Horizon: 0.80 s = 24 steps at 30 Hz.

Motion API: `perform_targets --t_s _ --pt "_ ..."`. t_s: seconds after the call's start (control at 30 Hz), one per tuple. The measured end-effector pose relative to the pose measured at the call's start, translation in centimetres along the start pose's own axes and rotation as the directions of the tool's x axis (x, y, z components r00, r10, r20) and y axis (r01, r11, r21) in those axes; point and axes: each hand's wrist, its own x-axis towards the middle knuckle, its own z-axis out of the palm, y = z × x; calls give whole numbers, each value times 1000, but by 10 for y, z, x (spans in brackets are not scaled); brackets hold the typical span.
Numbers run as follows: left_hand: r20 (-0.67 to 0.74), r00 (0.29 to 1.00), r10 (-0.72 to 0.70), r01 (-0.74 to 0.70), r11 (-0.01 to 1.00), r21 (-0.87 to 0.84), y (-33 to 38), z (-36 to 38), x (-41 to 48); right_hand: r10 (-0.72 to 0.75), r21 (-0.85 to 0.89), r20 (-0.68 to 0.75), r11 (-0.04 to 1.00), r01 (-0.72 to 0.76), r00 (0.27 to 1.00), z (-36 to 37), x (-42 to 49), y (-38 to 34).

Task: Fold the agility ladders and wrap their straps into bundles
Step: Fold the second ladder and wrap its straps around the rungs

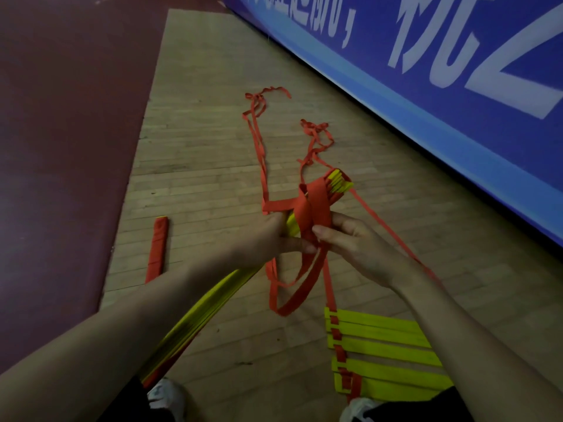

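2 hard limits to the working room: on the right, blue banner (pixel 426 71) with white lettering, slanting from top centre down to the right edge; on the left, border of the dark red flooring (pixel 61 117). Between them, a strip of pale wooden floor (pixel 198 147), open ahead beyond the loose strap ends (pixel 316 132). Near ground partly taken: lower right, second ladder (pixel 384 345) lying flat, yellow rungs side by side, joined by red webbing along the left side; to the left, wrapped red bundle (pixel 158 248) lying near the flooring border, well apart from both hands. At the bottom edge, pale shoes (pixel 166 397).

Held up at centre: folded ladder (pixel 338 182), a stack of yellow rungs pointing up and right, its other end running down-left under the left forearm. Gripped by left hand (pixel 268 236), fingers curled round the stack. Wound round the stack just above both hands: wide red strap (pixel 316 205) in several crossing turns. Pinched by right hand (pixel 353 242) at the lower end of the wrap, thumb and fingers closed on the webbing, just beside the left fingers. Below the hands, slack red loop (pixel 292 293) hanging; whether touching the boards, cannot tell. From the wrap, 2 thin red lines trailing forward to knotted, tangled ends; 1 more passing down-right by the right wrist.

Dim light; narrow boards laid crosswise, scuffed.
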Motion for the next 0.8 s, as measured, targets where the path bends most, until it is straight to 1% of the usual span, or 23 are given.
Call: perform_targets --t_s 0.03,0.1,0.13,0.2,0.27,0.33,0.4,0.47,0.5,0.57,0.63,0.7,0.8 --pt "10 1000 15 -15 1000 -26 1 -3 -1 -7 23 -33 1000 7 999 -1 0 -1" --pt "42 999 -11 11 1000 8 -1 -9 0 -34 82 -74 996 40 997 -4 -3 -2" --pt "50 998 -50 48 998 42 -4 -10 0 -49 109 -69 992 56 996 -5 -5 -3" --pt "19 989 -145 143 986 84 -10 -11 0 -89 145 -49 985 95 995 -3 -8 -5" --pt "-6 982 -190 190 982 21 -14 -10 1 -136 160 -56 977 144 989 0 -10 -6" --pt "-21 978 -205 202 974 -106 -12 -8 1 -154 140 -97 976 167 983 2 -10 -9" --pt "-38 970 -241 230 954 -192 -10 -8 3 -149 123 -119 979 164 982 -1 -10 -11" --pt "-33 961 -274 257 933 -253 -10 -9 3 -130 111 -103 984 141 986 -2 -10 -12" --pt "-20 966 -259 242 925 -293 -9 -10 2 -118 93 -110 987 128 987 -3 -10 -12" --pt "36 982 -185 184 898 -400 -7 -14 0 -109 50 -174 992 119 979 -5 -8 -12" --pt "106 987 -123 160 854 -496 -5 -17 -1 -133 46 -227 988 147 965 -9 -5 -12" --pt "180 980 -79 167 816 -554 -5 -21 -2 -162 77 -228 980 184 960 -13 -4 -13" --pt "267 964 -11 177 775 -607 -4 -24 -3 -187 85 -188 975 206 964 -15 -5 -15"
